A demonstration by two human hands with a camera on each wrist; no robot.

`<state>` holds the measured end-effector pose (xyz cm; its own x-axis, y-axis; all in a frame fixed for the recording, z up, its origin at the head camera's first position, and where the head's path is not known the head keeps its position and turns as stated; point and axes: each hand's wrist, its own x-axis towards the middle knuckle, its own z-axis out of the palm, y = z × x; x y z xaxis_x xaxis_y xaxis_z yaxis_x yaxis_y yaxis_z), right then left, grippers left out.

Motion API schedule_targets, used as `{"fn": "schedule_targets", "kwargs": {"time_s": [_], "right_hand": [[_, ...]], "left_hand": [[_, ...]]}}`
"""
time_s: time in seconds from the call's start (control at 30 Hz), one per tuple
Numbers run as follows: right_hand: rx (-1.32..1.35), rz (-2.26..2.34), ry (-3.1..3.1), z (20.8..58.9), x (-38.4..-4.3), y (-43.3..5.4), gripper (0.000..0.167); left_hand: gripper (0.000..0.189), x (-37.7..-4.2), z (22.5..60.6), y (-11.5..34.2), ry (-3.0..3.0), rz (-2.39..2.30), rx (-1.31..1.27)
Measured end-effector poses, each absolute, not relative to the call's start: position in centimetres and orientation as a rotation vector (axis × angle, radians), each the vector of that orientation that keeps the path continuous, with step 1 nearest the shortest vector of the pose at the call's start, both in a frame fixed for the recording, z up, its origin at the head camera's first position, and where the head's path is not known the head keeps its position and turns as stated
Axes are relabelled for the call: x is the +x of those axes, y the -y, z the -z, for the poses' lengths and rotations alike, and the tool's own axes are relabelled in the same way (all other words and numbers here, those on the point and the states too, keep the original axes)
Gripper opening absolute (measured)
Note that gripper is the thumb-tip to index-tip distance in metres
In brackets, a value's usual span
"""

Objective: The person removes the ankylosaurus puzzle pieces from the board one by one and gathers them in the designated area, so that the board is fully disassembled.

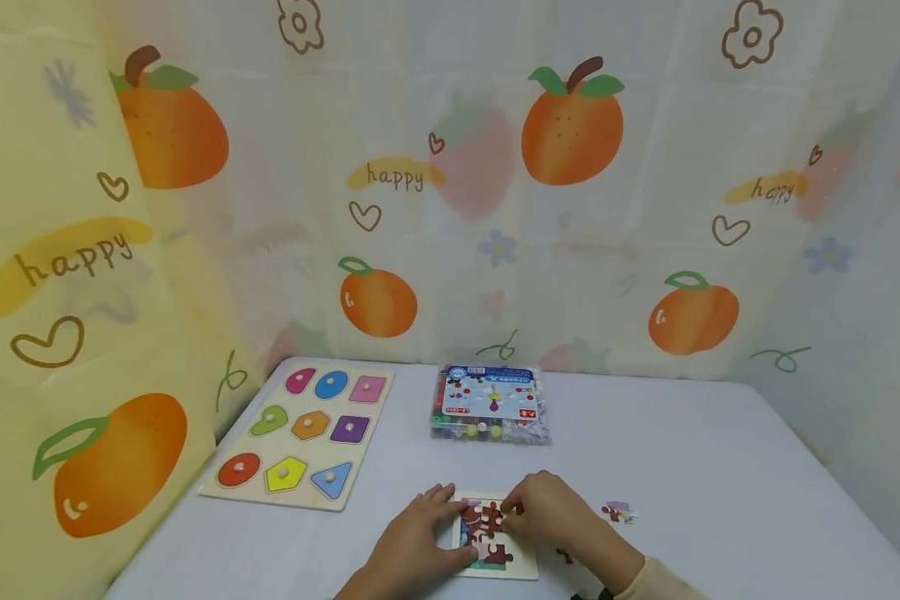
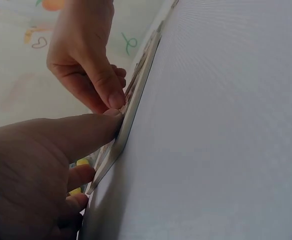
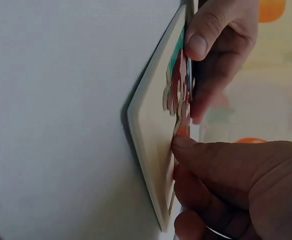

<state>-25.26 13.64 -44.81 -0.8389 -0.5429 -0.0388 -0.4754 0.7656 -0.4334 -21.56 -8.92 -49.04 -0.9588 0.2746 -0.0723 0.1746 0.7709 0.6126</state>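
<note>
Left fingers [image 1: 447, 509] and right fingers [image 1: 517, 501] touch the puzzle [image 1: 523, 561].

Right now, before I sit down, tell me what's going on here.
Someone is working on a small jigsaw with both hands. The left hand rests on the left side of the board, while the right hand seems to pinch a piece. Pieces cover the left part, but the lower right is bare. Loose pieces lie to the right. The shape board and a box sit farther back.
</note>
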Motion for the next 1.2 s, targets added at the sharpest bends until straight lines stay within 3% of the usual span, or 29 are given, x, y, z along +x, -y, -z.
{"fn": "schedule_targets", "kwargs": {"time_s": [0.2, 0.63, 1.2], "right_hand": [[-0.856, 0.560, -2.865, 44.8, -25.2, -13.1, 0.005], [-0.874, 0.653, -2.798, 45.3, -25.0, -13.1, 0.013], [-0.896, 0.585, -2.885, 45.4, -25.3, -12.4, 0.011]], "left_hand": [[0.073, -21.6, 48.7, 8.8, -2.817, -0.959, 0.349], [0.071, -21.3, 48.7, 8.8, -2.825, -0.973, 0.361], [0.072, -21.6, 49.1, 9.2, -2.850, -0.960, 0.404]]}}
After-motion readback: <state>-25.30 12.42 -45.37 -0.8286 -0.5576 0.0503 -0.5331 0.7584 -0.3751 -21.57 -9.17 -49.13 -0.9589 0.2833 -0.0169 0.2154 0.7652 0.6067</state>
